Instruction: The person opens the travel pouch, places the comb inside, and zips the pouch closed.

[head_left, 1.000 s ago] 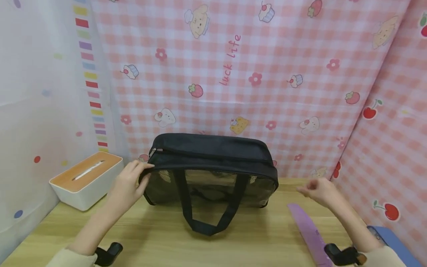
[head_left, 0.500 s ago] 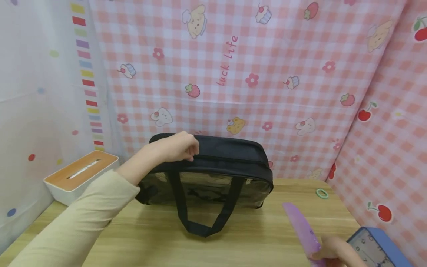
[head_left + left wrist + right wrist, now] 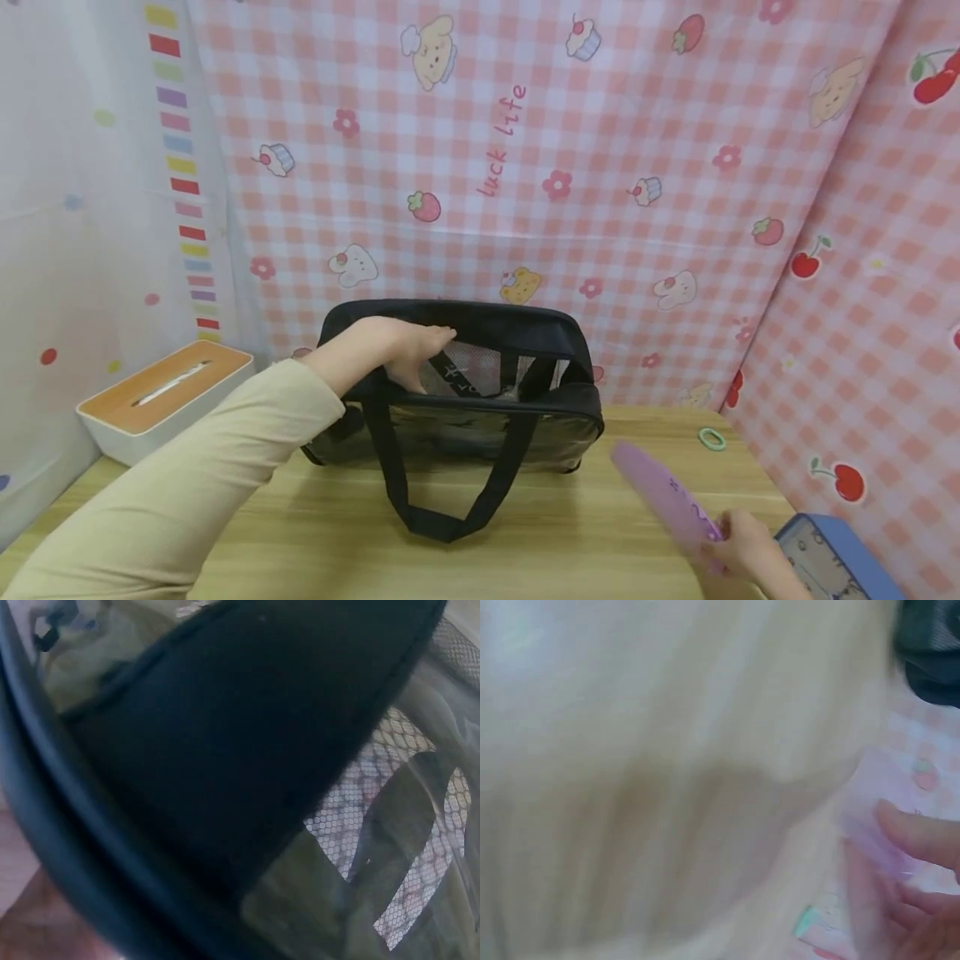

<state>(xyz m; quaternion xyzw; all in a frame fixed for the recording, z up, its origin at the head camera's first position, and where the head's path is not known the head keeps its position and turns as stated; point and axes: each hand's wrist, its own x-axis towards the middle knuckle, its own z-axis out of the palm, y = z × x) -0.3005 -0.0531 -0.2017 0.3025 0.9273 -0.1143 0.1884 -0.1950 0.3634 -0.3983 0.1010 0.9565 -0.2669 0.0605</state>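
A black bag with see-through, mesh-patterned sides [image 3: 555, 429] stands in the middle of the table, its top open and a strap handle [image 3: 435, 525] hanging in front. My left hand [image 3: 408, 350] is in the bag's opening, fingers extended to the right near the back rim and thumb down inside. The left wrist view shows the bag's black band [image 3: 225, 750] and clear side close up. At the right my right hand [image 3: 742, 542] pinches a long, flat, translucent purple plastic piece [image 3: 660, 492] with dark print. In the right wrist view, thumb and fingers hold this purple piece [image 3: 870, 810].
A white tissue box [image 3: 165, 417] with a wood-look lid stands at the left. Beside the right hand is a blue-framed clock [image 3: 840, 550]. A green ring [image 3: 712, 439] lies at the back right. Patterned cloth [image 3: 600, 125] hangs behind the wooden table [image 3: 585, 542].
My left hand has moved right from the bag's left end, and its top is now spread open. My right hand has come down and taken hold of the purple piece, which is slightly shifted left.
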